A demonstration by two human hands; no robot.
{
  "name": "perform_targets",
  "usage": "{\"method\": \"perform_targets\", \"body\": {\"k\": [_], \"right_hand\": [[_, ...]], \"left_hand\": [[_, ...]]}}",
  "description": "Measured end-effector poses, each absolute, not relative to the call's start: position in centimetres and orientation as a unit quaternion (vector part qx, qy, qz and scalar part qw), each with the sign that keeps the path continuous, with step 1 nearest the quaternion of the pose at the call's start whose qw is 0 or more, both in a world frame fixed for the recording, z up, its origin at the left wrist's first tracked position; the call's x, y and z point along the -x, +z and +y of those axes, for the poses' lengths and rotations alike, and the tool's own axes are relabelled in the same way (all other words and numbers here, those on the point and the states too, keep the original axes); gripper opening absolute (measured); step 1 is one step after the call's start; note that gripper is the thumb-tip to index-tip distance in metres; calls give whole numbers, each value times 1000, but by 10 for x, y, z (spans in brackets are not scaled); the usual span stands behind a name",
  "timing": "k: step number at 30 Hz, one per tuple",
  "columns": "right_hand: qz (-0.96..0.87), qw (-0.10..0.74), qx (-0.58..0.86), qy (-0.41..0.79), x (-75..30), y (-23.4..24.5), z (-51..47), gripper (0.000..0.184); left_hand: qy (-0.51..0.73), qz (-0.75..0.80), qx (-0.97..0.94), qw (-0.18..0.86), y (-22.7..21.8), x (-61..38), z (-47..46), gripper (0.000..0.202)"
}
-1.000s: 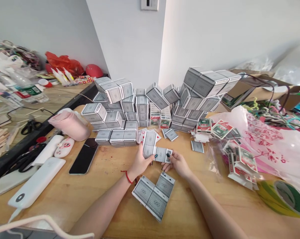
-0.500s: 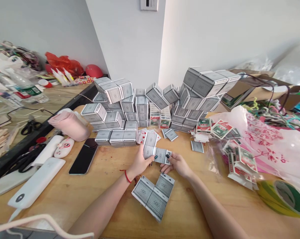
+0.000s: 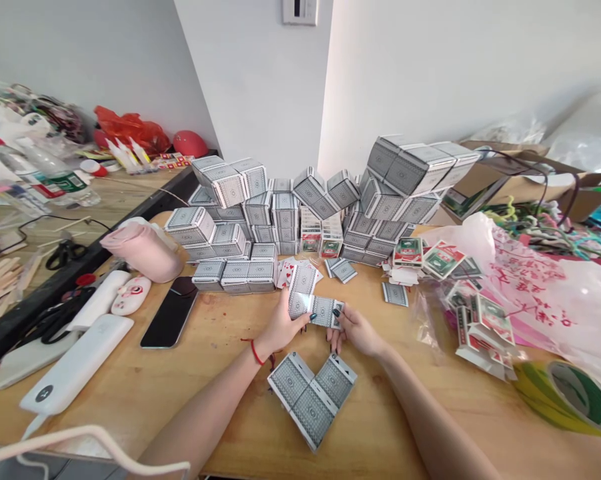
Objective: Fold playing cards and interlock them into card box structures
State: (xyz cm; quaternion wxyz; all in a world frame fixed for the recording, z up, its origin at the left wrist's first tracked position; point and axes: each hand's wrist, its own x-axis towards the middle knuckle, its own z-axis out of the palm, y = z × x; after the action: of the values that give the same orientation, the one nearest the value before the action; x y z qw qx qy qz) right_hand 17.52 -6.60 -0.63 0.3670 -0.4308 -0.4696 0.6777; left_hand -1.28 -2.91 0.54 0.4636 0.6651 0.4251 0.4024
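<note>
Both hands meet over the middle of the wooden table (image 3: 220, 373). My left hand (image 3: 282, 327) grips one end of a joined piece of grey-patterned playing cards (image 3: 311, 303), thumb on top. My right hand (image 3: 354, 329) pinches its other end with fingers closed. An L-shaped piece of joined cards (image 3: 310, 396) lies flat on the table just below the hands. Behind the hands stands a tall pile of grey card cubes (image 3: 325, 203), with loose cards (image 3: 341, 269) in front of it.
A black phone (image 3: 170, 311), a white power bank (image 3: 75, 363) and a pink roll (image 3: 143, 250) lie at the left. Card packs in clear wrap (image 3: 475, 320), a pink plastic bag (image 3: 535, 287) and a roll of tape (image 3: 570, 397) sit at the right.
The hands have stayed on the card piece, shifting it only slightly. The view has drifted a little.
</note>
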Motion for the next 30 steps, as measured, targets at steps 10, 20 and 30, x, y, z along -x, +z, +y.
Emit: {"method": "perform_targets", "body": {"k": [10,20,30], "right_hand": [[-370,527,427,635,-169,-3,-56,31],[-298,543,407,672,-178,4,-56,31],[-328,566,434,619,-169,5,-59,29]], "left_hand": [[415,353,-622,562,-5,10,-31,45],[480,326,-755,304,3,21,-27,42],[491,388,-519,583,3,15,-25,40]]}}
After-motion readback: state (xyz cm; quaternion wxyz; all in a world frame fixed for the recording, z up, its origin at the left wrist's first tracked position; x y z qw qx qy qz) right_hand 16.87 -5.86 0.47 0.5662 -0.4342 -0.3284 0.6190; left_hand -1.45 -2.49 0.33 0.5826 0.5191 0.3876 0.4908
